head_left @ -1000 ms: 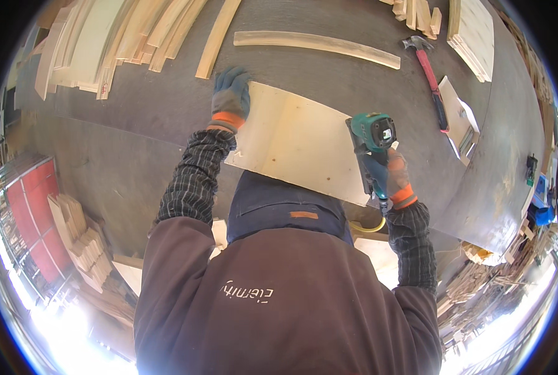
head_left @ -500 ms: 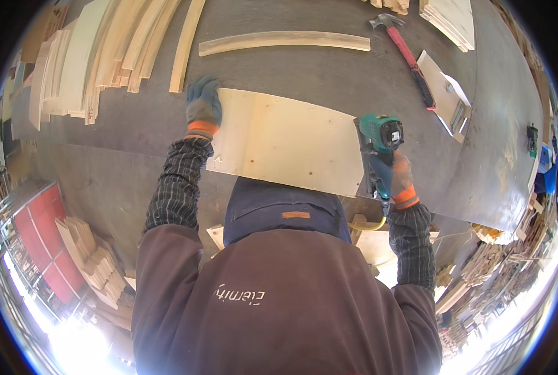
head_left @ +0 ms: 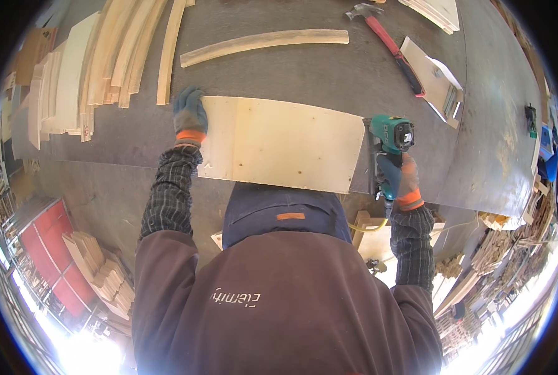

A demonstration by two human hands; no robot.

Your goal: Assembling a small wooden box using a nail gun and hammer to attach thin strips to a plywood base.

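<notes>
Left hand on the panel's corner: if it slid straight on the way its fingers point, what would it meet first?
Probably the lower end of the long wooden strip, just beyond the left hand that presses the plywood panel. Only bare grey table lies between.

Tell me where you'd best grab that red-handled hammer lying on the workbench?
Grip the hammer by its long red handle near the lower end, coming from above: it lies flat and free, with the steel head at its far upper end.
</notes>
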